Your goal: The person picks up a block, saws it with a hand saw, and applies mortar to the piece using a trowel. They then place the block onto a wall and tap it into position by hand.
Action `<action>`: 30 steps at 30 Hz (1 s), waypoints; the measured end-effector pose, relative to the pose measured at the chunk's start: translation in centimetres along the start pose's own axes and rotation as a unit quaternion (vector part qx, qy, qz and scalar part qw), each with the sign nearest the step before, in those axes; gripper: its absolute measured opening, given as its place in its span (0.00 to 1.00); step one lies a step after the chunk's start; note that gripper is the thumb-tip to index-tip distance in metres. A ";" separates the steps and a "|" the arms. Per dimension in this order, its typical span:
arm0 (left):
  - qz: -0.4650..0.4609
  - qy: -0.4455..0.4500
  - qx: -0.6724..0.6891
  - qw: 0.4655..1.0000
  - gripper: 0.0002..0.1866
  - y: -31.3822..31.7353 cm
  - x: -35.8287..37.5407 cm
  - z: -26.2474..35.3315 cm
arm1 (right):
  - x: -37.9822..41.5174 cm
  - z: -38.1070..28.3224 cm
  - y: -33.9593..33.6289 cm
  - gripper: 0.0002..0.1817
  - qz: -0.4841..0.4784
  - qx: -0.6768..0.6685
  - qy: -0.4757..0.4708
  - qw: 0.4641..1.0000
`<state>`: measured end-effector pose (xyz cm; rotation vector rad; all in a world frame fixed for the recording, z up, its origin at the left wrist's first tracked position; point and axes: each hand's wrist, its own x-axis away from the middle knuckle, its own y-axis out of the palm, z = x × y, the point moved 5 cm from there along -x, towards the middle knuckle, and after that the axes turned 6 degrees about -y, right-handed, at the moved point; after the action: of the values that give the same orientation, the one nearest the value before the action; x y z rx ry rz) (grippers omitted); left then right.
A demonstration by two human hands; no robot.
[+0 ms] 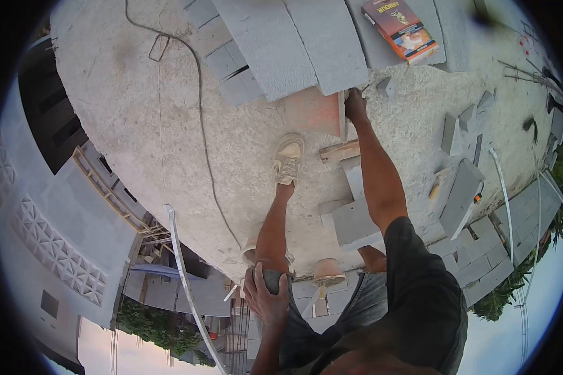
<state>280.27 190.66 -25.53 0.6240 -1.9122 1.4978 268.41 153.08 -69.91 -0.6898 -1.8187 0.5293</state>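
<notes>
My right hand (355, 105) reaches down to the rim of a reddish, dusty bucket (319, 112). Its fingers are curled at that rim, and the fingertips are partly hidden. The bucket lies on its side, its mouth facing right, beside a pile of grey blocks (275, 50). My left hand (266, 297) rests on my bent left knee with its fingers spread and nothing in it. A small grey block fragment (386, 87) sits just beyond the right hand.
An orange and dark red packet (401, 31) lies on the blocks. A black cable (200, 106) crosses the concrete floor at left. Near my shoe (289, 153) are a wooden piece (339, 152) and a grey block (355, 225). Another bucket (328, 273) stands behind me. Loose blocks (461, 197) lie right.
</notes>
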 end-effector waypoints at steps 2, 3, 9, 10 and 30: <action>-0.021 -0.007 0.030 0.999 0.36 0.0 0.3 0.3 | 4.2 -0.2 -2.6 0.35 0.101 0.016 -0.103 0.989; -0.020 0.011 0.057 0.998 0.35 0.8 0.4 -0.5 | 6.7 -0.3 -4.5 0.35 0.133 0.005 -0.117 0.984; -0.091 0.037 0.086 0.991 0.36 1.0 2.9 -1.3 | 26.1 -8.0 -26.5 0.35 0.173 -0.199 -0.179 0.948; -0.102 0.060 0.103 0.988 0.37 1.2 3.3 -1.6 | 28.6 -9.7 -30.7 0.35 0.179 -0.188 -0.210 0.942; -0.170 0.099 0.464 0.864 0.35 -12.4 6.9 -9.8 | 42.9 -36.9 -86.0 0.26 0.175 -0.581 -0.270 0.747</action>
<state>285.87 197.24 -10.59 1.0880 -0.7639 2.0868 274.34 120.19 27.39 -1.9026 -2.5125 -0.3364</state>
